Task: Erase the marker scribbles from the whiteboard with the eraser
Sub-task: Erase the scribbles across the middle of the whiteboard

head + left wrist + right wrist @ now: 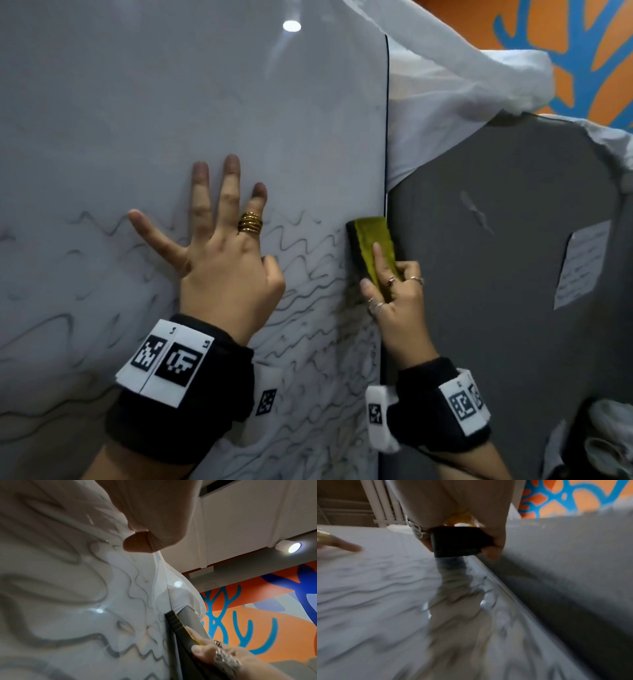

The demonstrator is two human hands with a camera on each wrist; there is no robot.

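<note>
The whiteboard (171, 102) stands upright and fills the left of the head view. Wavy dark marker scribbles (308, 274) cover its lower half; the upper half is wiped pale. My left hand (219, 253) lies flat on the board with its fingers spread, a gold ring on one finger. My right hand (394, 291) grips the yellow-backed eraser (371, 243) at the board's right edge, forefinger stretched along its back. The eraser's dark felt (458, 540) presses on the board (376, 588) in the right wrist view. The eraser (178, 626) also shows edge-on in the left wrist view.
A grey partition panel (496, 274) stands right of the board, with a paper note (582, 263) stuck on it. White cloth (462, 78) drapes over the top of board and panel. An orange and blue mural wall (582, 34) is behind.
</note>
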